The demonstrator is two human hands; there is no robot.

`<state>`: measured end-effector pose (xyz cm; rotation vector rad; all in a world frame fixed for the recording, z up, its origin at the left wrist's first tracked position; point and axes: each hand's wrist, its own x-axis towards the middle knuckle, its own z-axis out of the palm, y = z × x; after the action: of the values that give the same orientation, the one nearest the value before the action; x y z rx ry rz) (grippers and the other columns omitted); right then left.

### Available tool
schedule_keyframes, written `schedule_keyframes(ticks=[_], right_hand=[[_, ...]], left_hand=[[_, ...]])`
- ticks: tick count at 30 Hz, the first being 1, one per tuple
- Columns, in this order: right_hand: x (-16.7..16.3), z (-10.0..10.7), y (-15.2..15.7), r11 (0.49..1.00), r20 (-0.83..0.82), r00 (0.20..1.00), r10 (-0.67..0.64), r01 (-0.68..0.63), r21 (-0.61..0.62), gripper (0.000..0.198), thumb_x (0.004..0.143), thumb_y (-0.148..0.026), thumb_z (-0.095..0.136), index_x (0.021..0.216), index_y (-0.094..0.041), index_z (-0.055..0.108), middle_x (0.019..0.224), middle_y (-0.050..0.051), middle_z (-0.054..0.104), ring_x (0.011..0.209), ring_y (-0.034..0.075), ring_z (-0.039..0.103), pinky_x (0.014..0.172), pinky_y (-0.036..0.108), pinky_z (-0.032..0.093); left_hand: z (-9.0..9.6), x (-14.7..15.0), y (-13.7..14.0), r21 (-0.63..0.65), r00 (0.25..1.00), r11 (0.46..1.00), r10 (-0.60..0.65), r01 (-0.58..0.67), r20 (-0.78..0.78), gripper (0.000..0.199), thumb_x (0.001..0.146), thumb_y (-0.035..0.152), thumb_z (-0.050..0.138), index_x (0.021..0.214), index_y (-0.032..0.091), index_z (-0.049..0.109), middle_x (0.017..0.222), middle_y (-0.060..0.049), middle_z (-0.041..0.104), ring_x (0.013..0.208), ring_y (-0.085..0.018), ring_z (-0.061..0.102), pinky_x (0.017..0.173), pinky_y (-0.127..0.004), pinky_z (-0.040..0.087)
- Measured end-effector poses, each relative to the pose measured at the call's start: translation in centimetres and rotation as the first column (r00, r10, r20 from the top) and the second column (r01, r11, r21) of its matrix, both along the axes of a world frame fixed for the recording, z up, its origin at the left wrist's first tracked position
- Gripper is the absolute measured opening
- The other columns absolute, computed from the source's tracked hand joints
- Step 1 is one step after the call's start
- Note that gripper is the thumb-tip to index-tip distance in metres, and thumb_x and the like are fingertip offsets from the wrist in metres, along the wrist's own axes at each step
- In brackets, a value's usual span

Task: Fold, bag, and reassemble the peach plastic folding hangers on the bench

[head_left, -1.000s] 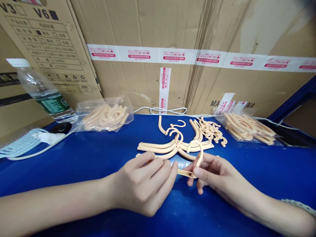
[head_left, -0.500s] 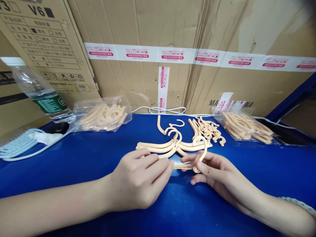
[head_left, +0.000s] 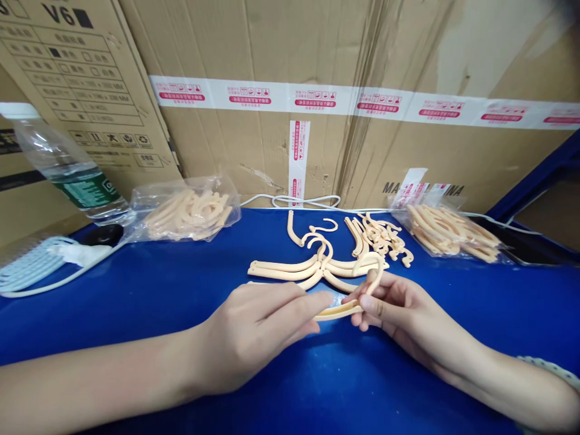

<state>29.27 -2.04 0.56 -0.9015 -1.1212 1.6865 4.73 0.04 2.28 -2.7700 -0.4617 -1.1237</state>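
Both hands are over the blue table at the middle of the head view. My left hand (head_left: 254,332) is closed round a beige hanger arm (head_left: 338,312), most of which its fingers cover. In my right hand (head_left: 389,308) a beige hanger hook (head_left: 377,272) is pinched between thumb and fingers, its curve pointing up. The end of the arm meets the base of the hook at my right fingertips; whether they are joined cannot be made out. Just behind lie assembled folding hangers (head_left: 290,270), their arms spread left and right.
Loose hooks (head_left: 385,235) are heaped at the back right, beside loose arms (head_left: 356,235). Bags of parts lie at left (head_left: 185,211) and right (head_left: 448,229). A water bottle (head_left: 81,181), a coiled cable (head_left: 36,266) and a cardboard box (head_left: 254,48) border the blue table (head_left: 317,386).
The hanger arm has come up against the hook's base and now shows its hollow side. My left fingers have straightened along it, and my right fingers have closed in more.
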Motion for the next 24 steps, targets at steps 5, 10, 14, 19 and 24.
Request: schedule_keyframes(ticks=[5,10,14,19,24], right_hand=[[0.26,0.32,-0.10,0.997,-0.056,0.998,-0.003,-0.001,-0.080,0.017,0.084,-0.029,0.078,0.082,-0.014,0.070,0.090,0.007,0.072,0.072,0.011,0.065,0.065,0.018,0.056],[0.21,0.39,-0.24,0.995,-0.052,0.999,0.001,-0.006,-0.100,0.020,0.086,-0.032,0.075,0.080,-0.014,0.069,0.097,0.010,0.070,0.074,0.013,0.061,0.057,0.019,0.056],[0.18,0.41,-0.25,0.994,0.013,1.000,0.006,-0.004,-0.114,0.025,0.084,-0.036,0.077,0.081,-0.013,0.067,0.098,0.011,0.069,0.068,0.012,0.058,0.053,0.019,0.055],[0.15,0.68,-0.27,0.995,0.056,0.998,0.035,-0.030,-0.098,0.029,0.083,-0.040,0.077,0.080,-0.013,0.066,0.094,0.010,0.068,0.066,0.011,0.058,0.051,0.018,0.054],[-0.02,0.70,-0.36,0.994,0.030,0.996,0.085,-0.083,-0.077,0.025,0.084,-0.035,0.077,0.078,-0.013,0.065,0.087,0.006,0.068,0.058,0.006,0.055,0.055,0.016,0.054]], left_hand=[[0.13,-0.24,-0.09,0.055,0.993,0.992,-0.108,0.111,-0.050,0.029,0.098,0.010,0.039,0.114,0.012,0.063,0.086,-0.009,0.073,0.080,-0.019,0.070,0.070,-0.026,0.054],[0.42,-0.27,-0.38,0.080,0.995,0.992,-0.091,0.094,-0.045,0.033,0.098,0.010,0.033,0.112,0.014,0.063,0.088,-0.009,0.075,0.085,-0.020,0.072,0.076,-0.027,0.055],[0.60,-0.25,-0.84,0.096,0.997,0.993,-0.066,0.070,-0.049,0.035,0.098,0.011,0.031,0.110,0.015,0.064,0.084,-0.008,0.075,0.082,-0.019,0.072,0.075,-0.026,0.056],[0.76,-0.16,-0.85,0.074,0.991,0.990,-0.118,0.122,-0.064,0.039,0.097,0.009,0.030,0.116,0.014,0.064,0.085,-0.009,0.076,0.082,-0.020,0.071,0.072,-0.027,0.057],[0.63,-0.03,-1.01,-0.047,0.990,0.990,-0.132,0.130,-0.044,0.036,0.100,0.011,0.030,0.121,0.012,0.060,0.094,-0.009,0.075,0.086,-0.018,0.070,0.074,-0.025,0.055]])
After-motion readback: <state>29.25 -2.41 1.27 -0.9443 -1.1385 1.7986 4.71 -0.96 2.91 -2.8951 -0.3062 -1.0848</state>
